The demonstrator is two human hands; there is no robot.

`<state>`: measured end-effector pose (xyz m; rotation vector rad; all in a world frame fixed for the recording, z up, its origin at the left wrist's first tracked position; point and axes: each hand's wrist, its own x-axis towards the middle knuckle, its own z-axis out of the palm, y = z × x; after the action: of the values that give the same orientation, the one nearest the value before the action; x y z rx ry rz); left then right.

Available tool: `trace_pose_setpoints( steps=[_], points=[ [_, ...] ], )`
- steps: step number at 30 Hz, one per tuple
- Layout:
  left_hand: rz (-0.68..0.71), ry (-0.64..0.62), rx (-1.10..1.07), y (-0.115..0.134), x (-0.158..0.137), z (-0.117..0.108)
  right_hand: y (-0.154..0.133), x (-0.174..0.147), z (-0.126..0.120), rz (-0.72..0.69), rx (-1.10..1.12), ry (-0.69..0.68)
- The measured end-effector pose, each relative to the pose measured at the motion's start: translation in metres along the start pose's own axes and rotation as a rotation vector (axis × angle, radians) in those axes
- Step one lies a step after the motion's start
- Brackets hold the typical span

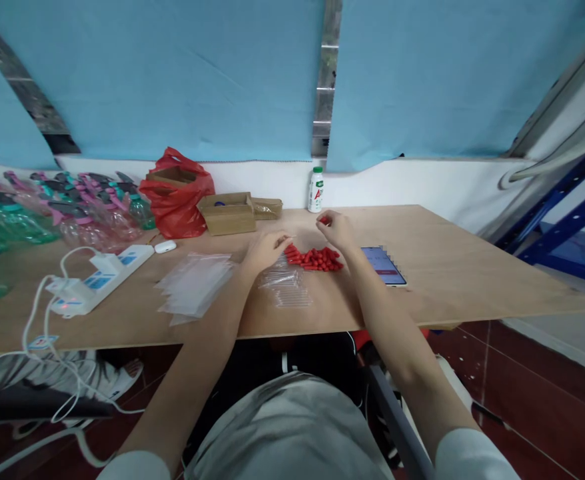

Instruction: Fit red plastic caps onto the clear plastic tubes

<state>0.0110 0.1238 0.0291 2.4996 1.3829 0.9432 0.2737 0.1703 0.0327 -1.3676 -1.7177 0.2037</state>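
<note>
My left hand (267, 250) is closed in a pinch above the left end of the red pile, and a thin clear tube (293, 237) pokes out past its fingertips. Beyond the pile's right side, my right hand (338, 231) is raised with fingers pinched on a small red piece (324, 219). Many small red pieces (317, 259) lie heaped between my forearms. Just in front of them, thin clear tubes (292, 297) are spread on the wooden table (437, 267), some in a loose row. Fingers partly hide what each hand grips.
Clear plastic bags (195, 287) lie left of my left forearm. A phone (384, 265) rests to the right. Behind stand a white bottle (316, 190), a cardboard box (230, 215) and a red bag (177, 200). Further left are a power strip (105, 280) with cables and several spray bottles (92, 213).
</note>
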Motion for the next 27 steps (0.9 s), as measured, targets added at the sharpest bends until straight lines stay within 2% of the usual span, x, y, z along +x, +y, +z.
trace_pose_setpoints(
  steps=[2,5,10,16,19,27],
  points=[
    [0.042,-0.033,-0.038,0.003,-0.001,-0.003,-0.013,-0.007,-0.004,-0.077,-0.080,-0.128],
    [0.073,-0.120,-0.085,-0.001,-0.003,-0.006,-0.025,-0.015,-0.011,-0.159,-0.188,-0.247],
    [0.068,-0.236,-0.150,-0.011,-0.003,-0.005,-0.025,-0.019,-0.011,-0.163,-0.345,-0.385],
    [0.031,-0.341,-0.204,-0.014,-0.003,-0.006,-0.030,-0.019,-0.004,-0.315,-0.289,-0.376],
    [0.016,-0.377,-0.190,-0.015,-0.004,-0.007,-0.038,-0.021,-0.001,-0.391,-0.207,-0.433],
    [0.039,-0.413,-0.147,-0.013,-0.005,-0.012,-0.049,-0.031,0.004,-0.413,-0.153,-0.542]
  ],
)
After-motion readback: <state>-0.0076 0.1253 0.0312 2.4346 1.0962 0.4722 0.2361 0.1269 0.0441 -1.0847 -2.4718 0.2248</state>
